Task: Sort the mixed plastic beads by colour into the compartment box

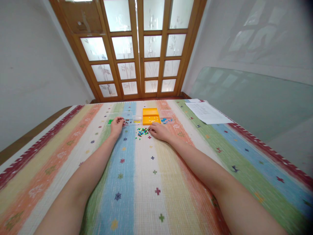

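A small heap of tiny coloured pieces (142, 132) lies on the striped cloth far in front of me. My right hand (157, 130) rests just right of the heap, fingertips touching its edge. My left hand (116, 125) sits on a row of clear small boxes (129, 118), fingers curled at a box holding dark and red bits. One box holds green pieces (110, 121), another yellow (137, 121). An orange tray (150, 116) stands behind the heap, and a clear box with blue pieces (166, 120) is to its right. Whether either hand pinches a piece is too small to tell.
The striped tablecloth (146, 182) covers the whole table. Printed white sheets (207, 112) lie at the far right corner. A glass panel (256, 101) leans against the right wall. Wooden glazed doors (137, 55) stand behind the table.
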Tool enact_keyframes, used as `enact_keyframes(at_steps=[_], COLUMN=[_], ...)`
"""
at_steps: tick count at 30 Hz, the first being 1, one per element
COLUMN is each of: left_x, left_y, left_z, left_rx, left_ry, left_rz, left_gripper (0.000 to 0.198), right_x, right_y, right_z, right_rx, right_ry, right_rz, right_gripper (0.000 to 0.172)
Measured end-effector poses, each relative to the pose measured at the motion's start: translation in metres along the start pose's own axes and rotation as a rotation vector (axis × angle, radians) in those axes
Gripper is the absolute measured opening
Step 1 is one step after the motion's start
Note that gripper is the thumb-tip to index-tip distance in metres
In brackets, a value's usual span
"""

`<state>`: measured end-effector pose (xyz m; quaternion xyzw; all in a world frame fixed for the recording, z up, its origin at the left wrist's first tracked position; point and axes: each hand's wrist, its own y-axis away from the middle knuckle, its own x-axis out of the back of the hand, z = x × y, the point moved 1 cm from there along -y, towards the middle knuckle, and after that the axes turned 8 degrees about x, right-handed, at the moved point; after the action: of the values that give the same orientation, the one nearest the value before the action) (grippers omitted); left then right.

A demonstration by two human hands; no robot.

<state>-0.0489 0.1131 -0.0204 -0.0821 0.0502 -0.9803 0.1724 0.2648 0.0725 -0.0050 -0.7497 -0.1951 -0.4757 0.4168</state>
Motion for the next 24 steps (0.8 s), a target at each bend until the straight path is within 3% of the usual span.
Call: enact_keyframes(at_steps=[3,5,9,11,13,24], left_x=[-0.001,-0.002,-0.01,-0.013,-0.015,-0.015], left_y=[0.004,0.011,0.03,0.038,0.044,0.045], left_z=[0.004,0.008,0.02,0.025,0.03,0.036], left_rx=[-0.035,-0.129,-0.416,-0.524,-0.578,-0.629], left_ry=[-0.044,-0.208,-0.584,-0.677,-0.719,-0.721], left_rz=[-0.027,-0.074,-0.335,-0.485,-0.564,-0.639], left_gripper=[0.044,0.042,0.02,0.018,0.017,0.015], right_x=[0.0,0.0,0.001,0.002,0.002,0.001], right_y=[0.0,-0.001,-0.001,-0.001,-0.001,-0.001], right_z=[0.0,0.0,-0.001,-0.002,-0.002,-0.001], right_rx=[-0.009,-0.018,-0.02,-0.018,-0.02,-0.023], right_ry=[-0.005,-0.01,-0.022,-0.024,-0.023,-0.021], right_rz=[-0.008,-0.009,-0.011,-0.008,-0.005,0.0], right_gripper=[0.017,0.017,0.017,0.018,0.017,0.017])
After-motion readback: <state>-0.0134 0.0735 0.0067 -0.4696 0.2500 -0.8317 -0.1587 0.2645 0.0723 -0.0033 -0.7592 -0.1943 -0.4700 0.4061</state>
